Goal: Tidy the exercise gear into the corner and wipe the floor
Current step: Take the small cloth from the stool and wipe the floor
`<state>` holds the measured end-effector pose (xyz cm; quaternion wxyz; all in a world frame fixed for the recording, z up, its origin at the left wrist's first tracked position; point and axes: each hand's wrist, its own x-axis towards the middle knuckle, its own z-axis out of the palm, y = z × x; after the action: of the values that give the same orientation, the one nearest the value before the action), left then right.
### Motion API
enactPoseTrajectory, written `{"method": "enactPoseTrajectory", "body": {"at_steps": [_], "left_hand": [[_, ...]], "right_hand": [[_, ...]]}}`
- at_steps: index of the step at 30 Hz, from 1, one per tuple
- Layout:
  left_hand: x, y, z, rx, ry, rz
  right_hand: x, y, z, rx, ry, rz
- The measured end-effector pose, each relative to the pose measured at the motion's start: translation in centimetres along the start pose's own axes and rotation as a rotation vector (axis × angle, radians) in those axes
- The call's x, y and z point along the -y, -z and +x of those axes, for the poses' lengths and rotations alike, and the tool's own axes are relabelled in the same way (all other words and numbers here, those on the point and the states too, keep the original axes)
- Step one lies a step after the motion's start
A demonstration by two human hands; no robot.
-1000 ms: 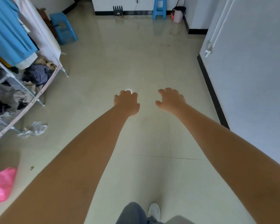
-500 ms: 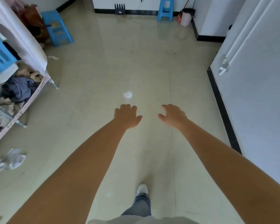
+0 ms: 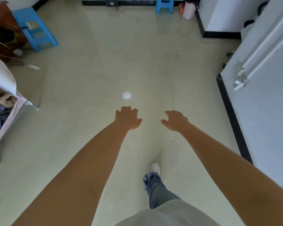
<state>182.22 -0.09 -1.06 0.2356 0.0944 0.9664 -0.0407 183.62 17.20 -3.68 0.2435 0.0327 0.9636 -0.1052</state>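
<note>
Both my arms stretch forward over a pale glossy tiled floor (image 3: 153, 62). My left hand (image 3: 127, 119) hangs with loosely curled fingers and holds nothing. My right hand (image 3: 176, 120) is beside it, fingers relaxed and bent, also holding nothing. A bright round light spot (image 3: 126, 95) lies on the floor just beyond my left hand. My right foot in a white shoe (image 3: 155, 168) is stepped forward below the hands. No exercise gear or cloth is recognisable in view.
A blue stool (image 3: 35, 29) stands far left beside a brown heap (image 3: 2, 31). A clothes rack with piled garments (image 3: 2, 111) lines the left edge. At the back wall are a second blue stool (image 3: 164, 5) and a pink bin (image 3: 189, 9). A white door (image 3: 260, 79) closes the right side.
I have walked forward: the stools, bin and back wall are nearer, the rack slid back on the left. My right foot stepped ahead. Both hands stay out front, holding nothing.
</note>
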Motion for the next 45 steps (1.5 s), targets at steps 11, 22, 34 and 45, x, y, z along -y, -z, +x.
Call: {"method": "enactPoseTrajectory", "body": {"at_steps": [11,22,34,45], "left_hand": [[2.9,15.6,26.5,-0.02,0.082,-0.055],[7.9,32.7,56.7,-0.071,0.091,-0.023],[4.7,48.6,87.9,-0.091,0.017,-0.023],[1.2,65.9,114.7,-0.107,0.032,-0.053]], "right_hand": [[0.6,17.1,27.9,0.005,0.082,-0.022],[3.3,34.2,57.9,-0.073,0.07,-0.082],[-2.6,52.2,86.1,-0.134,0.021,-0.061],[-7.1,72.2,112.7,-0.126,0.029,-0.064]]}}
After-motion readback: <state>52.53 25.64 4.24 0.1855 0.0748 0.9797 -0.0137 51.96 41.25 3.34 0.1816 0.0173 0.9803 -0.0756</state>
